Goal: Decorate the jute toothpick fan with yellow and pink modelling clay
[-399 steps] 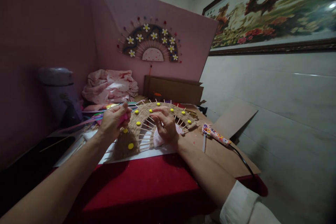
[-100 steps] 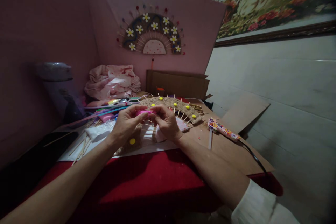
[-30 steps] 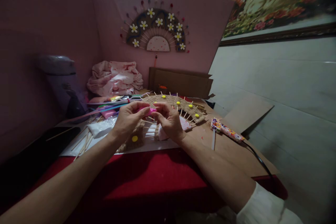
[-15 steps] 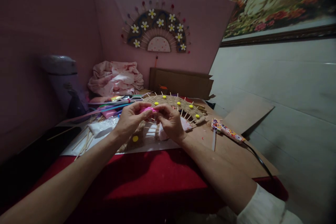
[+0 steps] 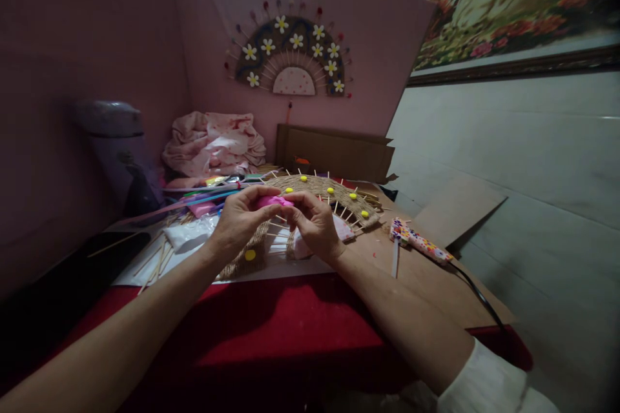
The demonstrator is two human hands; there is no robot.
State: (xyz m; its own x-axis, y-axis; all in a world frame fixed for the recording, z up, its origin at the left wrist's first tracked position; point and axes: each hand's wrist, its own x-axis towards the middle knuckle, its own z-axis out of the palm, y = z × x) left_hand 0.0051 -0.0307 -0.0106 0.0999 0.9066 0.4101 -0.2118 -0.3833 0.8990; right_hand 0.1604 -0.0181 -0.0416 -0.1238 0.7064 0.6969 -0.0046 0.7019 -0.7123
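Note:
Between my two hands is a small lump of bright pink modelling clay (image 5: pixel 275 201), pinched at both ends. My left hand (image 5: pixel 241 218) closes on its left side with thumb and fingers. From the right, my right hand (image 5: pixel 312 222) pinches the other end. Both hands hover over a fan-shaped piece wrapped in brown twine (image 5: pixel 317 186), with thin sticks poking out of its rim and several yellow clay discs (image 5: pixel 330 191) on it. At its inner side a pale, pink-spotted half circle (image 5: pixel 343 229) is partly hidden by my right hand.
On the brown board at right lies a colourfully patterned glue gun (image 5: pixel 420 242) with a black cord. Thin wooden sticks (image 5: pixel 157 264) and a plastic bag (image 5: pixel 191 232) lie at left. Behind are crumpled pink cloth (image 5: pixel 216 145) and cardboard (image 5: pixel 334 153). A finished flowered fan (image 5: pixel 293 51) hangs above.
The pink clay shows more between my fingers and looks longer. My hands keep nearly the same place, and the view has shifted very slightly.

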